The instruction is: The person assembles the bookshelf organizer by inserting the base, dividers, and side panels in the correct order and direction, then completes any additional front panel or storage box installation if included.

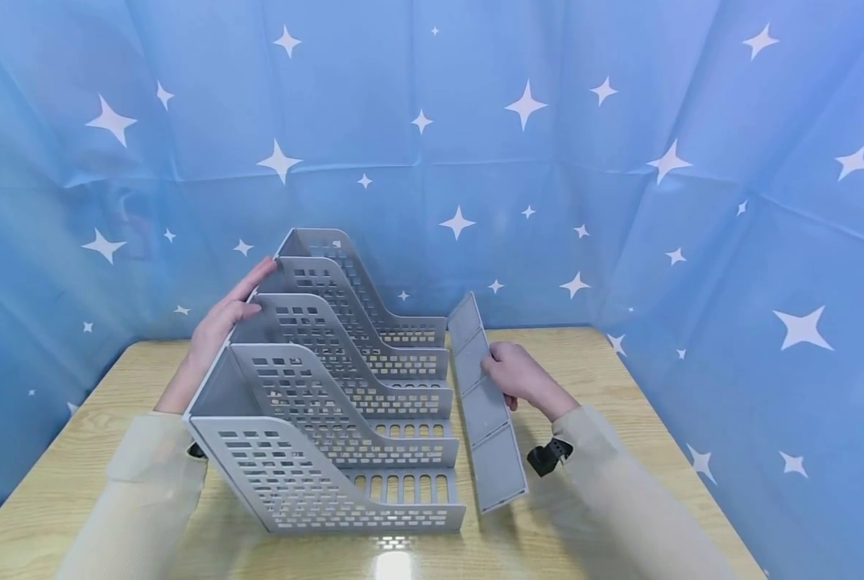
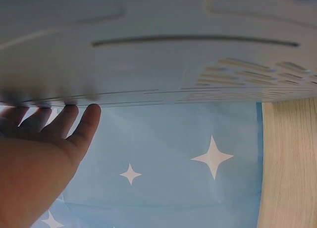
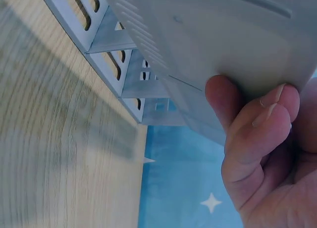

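Observation:
A grey plastic file holder (image 1: 330, 475) with several upright slots stands on the table, its perforated dividers sloping down to a low side on the right. My left hand (image 1: 221, 322) rests against its tall back panel, fingers extended; the left wrist view shows my fingertips (image 2: 89, 119) touching that panel. Just right of the low side, my right hand (image 1: 514, 372) holds a long grey plastic panel (image 1: 491, 435) by its right edge. This panel is tilted and marked off in sections. Curled fingers (image 3: 257, 134) show against its underside in the right wrist view.
The wood-grain table (image 1: 584, 362) lies under everything. A blue curtain (image 1: 374, 105) with white stars closes off the back and both sides. A black wrist strap (image 1: 550, 457) shows at my right sleeve.

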Demonstrator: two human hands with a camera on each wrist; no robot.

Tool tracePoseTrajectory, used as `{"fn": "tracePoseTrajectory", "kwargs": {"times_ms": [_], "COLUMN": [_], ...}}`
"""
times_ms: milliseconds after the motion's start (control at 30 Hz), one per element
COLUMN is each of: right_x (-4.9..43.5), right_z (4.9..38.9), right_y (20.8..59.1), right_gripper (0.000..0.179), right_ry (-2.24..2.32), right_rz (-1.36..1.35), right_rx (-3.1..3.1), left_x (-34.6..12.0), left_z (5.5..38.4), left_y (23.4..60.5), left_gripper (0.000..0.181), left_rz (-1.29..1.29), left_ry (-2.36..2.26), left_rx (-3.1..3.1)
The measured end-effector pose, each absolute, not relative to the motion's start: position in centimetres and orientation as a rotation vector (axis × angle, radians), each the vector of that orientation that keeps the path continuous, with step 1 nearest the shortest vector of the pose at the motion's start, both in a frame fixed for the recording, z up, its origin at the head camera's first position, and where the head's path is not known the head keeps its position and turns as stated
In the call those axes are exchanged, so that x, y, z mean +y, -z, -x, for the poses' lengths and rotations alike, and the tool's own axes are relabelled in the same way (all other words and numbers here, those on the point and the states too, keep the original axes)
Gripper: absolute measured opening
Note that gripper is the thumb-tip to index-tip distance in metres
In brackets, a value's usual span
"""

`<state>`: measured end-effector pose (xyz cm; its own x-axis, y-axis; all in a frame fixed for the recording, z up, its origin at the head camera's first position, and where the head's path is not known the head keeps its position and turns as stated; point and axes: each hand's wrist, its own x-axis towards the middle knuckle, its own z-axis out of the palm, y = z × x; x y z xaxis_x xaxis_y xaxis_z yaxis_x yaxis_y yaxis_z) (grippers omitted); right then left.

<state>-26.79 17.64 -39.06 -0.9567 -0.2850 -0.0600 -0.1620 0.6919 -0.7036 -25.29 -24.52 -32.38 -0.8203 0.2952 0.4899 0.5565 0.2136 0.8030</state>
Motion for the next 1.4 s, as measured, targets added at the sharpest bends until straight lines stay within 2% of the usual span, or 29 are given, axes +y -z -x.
{"fn": "tracePoseTrajectory", "kwargs": {"times_ms": [800, 1067, 1400], "right_x": [16.8, 15.2, 13.7], "right_z": [27.1, 28.5, 28.8], "right_y": [37.0, 35.0, 33.5], "right_gripper": [0.03, 0.032, 0.034], "right_ry": [0.926, 0.821, 0.807], "right_rz": [0.401, 0.464, 0.383], "right_rx": [2.721, 2.704, 2.659], "left_x": [-24.7, -24.8, -24.7], "left_z": [25.5, 25.6, 25.5], "left_y": [32.4, 32.5, 32.4], "left_gripper": [0.062, 0.062, 0.062], "left_rz": [0.821, 0.82, 0.825], "left_ry": [1.651, 1.642, 1.633], "left_rx": [-2.254, -2.258, -2.261]}}
